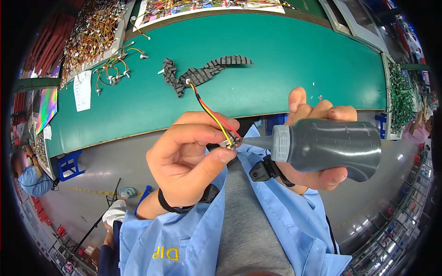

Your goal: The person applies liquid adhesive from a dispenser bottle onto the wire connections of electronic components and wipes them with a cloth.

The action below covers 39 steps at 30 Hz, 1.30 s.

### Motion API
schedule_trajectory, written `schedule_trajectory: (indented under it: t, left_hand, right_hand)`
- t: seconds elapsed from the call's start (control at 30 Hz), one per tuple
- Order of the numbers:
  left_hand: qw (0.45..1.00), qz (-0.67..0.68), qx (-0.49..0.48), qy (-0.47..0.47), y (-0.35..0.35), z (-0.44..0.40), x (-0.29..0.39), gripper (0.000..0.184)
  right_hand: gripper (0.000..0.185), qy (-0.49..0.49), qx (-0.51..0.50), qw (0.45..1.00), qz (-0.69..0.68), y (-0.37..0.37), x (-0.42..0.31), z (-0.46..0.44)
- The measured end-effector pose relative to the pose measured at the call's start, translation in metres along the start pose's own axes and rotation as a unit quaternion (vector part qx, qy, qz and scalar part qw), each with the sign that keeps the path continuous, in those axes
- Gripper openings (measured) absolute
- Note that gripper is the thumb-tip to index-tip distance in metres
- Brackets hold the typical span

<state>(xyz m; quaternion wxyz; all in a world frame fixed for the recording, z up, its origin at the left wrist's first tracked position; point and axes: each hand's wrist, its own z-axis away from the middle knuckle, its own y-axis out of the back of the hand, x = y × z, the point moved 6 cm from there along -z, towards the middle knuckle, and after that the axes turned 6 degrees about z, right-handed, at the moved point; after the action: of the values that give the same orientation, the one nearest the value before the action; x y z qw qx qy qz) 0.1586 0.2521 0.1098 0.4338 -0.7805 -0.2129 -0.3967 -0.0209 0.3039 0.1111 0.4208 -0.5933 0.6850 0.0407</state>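
My left hand (193,154) pinches a small metal component (231,143) between thumb and fingertips. From it a wire lead (206,106) of red, yellow and black strands runs up to a small white plug, which stands out against the cloth behind. My right hand (322,112) is wrapped round a squeeze bottle (338,146) with dark grey contents, tipped on its side. The bottle's clear collar and narrow nozzle (261,141) point left, the tip right at the component; whether it touches is too small to tell.
A crumpled striped grey cloth (202,76) lies on the green table (294,55). Several wired parts (113,71) and a paper slip (83,91) lie at the left, beside a tray heaped with wired parts (94,34). Green parts (401,94) fill a tray at the right. Other people are nearby.
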Motion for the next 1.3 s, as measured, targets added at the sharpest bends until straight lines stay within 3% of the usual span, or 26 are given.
schedule_trajectory:
  t: [0.13, 0.27, 0.4, 0.5, 0.53, 0.63, 0.8, 0.9, 1.0, 1.17, 1.3]
  left_hand:
    - [1.0, 0.003, 0.002, 0.002, 0.001, 0.001, -0.002, 0.026]
    - [1.0, -0.01, 0.002, 0.002, 0.003, 0.001, -0.001, 0.026]
    - [1.0, -0.017, 0.008, 0.002, 0.004, 0.0, -0.002, 0.025]
    - [1.0, 0.009, 0.005, 0.01, 0.003, 0.0, -0.004, 0.025]
    - [0.999, 0.037, 0.011, 0.026, 0.003, 0.0, -0.006, 0.025]
    - [0.994, 0.092, 0.026, 0.057, 0.003, 0.0, -0.009, 0.025]
    - [0.976, 0.161, 0.056, 0.139, 0.001, 0.0, -0.018, 0.024]
    - [0.967, 0.154, 0.094, 0.182, 0.003, 0.0, -0.022, 0.023]
    - [0.955, 0.23, 0.039, 0.183, 0.005, 0.0, -0.026, 0.022]
    - [0.952, 0.239, 0.039, 0.189, 0.004, -0.002, -0.027, 0.022]
    - [0.955, 0.232, 0.035, 0.184, 0.003, -0.005, -0.028, 0.022]
  right_hand:
    - [0.077, -0.001, -0.017, 1.0, 0.01, -0.003, 0.0, -0.001]
    - [0.075, -0.027, 0.072, 0.995, 0.063, 0.001, 0.0, 0.004]
    - [0.071, -0.027, -0.014, 0.999, 0.022, -0.005, 0.003, -0.002]
    - [0.058, -0.032, 0.166, 0.973, 0.155, 0.002, 0.001, 0.004]
    - [0.058, -0.031, 0.167, 0.973, 0.155, 0.003, 0.001, 0.003]
    - [0.048, -0.109, 0.287, 0.949, 0.075, 0.022, 0.013, 0.005]
    - [0.043, -0.199, 0.278, 0.94, -0.01, 0.03, 0.028, 0.004]
    - [0.044, -0.34, 0.204, 0.893, -0.214, 0.025, 0.054, 0.009]
    - [0.049, -0.384, 0.229, 0.847, -0.288, 0.025, 0.068, 0.014]
    - [0.057, -0.442, 0.26, 0.773, -0.374, 0.03, 0.089, 0.027]
    - [0.06, -0.453, 0.275, 0.762, -0.373, 0.035, 0.094, 0.03]
